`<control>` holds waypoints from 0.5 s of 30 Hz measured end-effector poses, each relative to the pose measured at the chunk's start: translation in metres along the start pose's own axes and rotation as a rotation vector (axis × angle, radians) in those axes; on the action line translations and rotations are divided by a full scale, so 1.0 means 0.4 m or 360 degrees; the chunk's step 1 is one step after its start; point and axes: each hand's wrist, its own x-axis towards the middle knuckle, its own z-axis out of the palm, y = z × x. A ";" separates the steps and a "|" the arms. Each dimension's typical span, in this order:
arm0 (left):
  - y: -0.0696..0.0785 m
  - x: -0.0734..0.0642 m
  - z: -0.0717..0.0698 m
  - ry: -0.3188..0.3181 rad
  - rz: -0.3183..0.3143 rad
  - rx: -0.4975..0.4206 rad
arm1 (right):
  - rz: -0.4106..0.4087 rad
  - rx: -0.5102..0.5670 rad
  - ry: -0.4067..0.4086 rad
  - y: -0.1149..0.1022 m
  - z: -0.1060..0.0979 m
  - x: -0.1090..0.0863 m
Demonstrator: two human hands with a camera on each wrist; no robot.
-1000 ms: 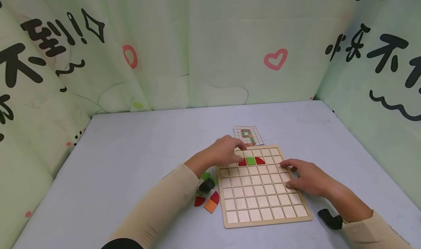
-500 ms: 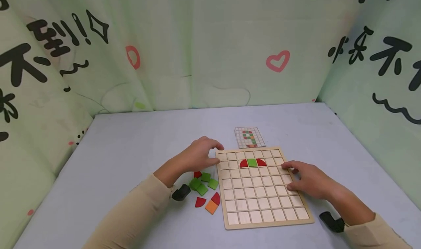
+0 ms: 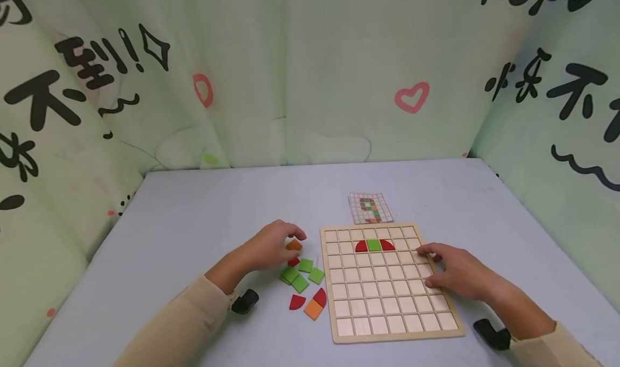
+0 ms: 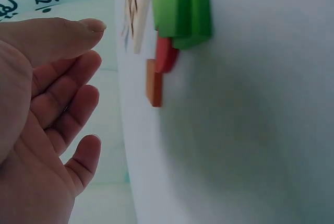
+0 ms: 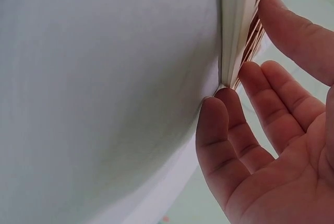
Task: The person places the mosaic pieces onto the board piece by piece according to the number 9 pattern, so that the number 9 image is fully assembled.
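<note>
The table (image 3: 218, 200) carries the board (image 3: 381, 290), whose right edge the right hand (image 3: 456, 268) touches in a loose grip, probably to steady it. The left hand's (image 3: 267, 244) grip is released, holding nothing. The card (image 3: 370, 209) lies just beyond the board, likely for easy viewing; green tiles (image 3: 300, 284) sit left, seemingly for reach, an orange tile (image 3: 294, 245) farthest.

Smooth, matt wooden grid board (image 3: 387, 290)
</note>
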 end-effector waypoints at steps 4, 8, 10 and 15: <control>-0.025 -0.005 0.014 -0.0003 -0.0005 0.0012 | 0.0025 0.0010 -0.0006 0.002 0.003 0.000; -0.040 -0.011 0.024 -0.0007 0.0012 0.0036 | 0.0037 0.0025 -0.0004 0.005 0.005 0.000; -0.045 -0.013 0.027 -0.0011 0.0032 0.0035 | 0.0033 0.0021 -0.0001 0.007 0.006 0.001; -0.046 -0.017 0.034 -0.0008 0.0072 0.0012 | 0.0008 0.0002 0.0016 0.008 0.004 0.003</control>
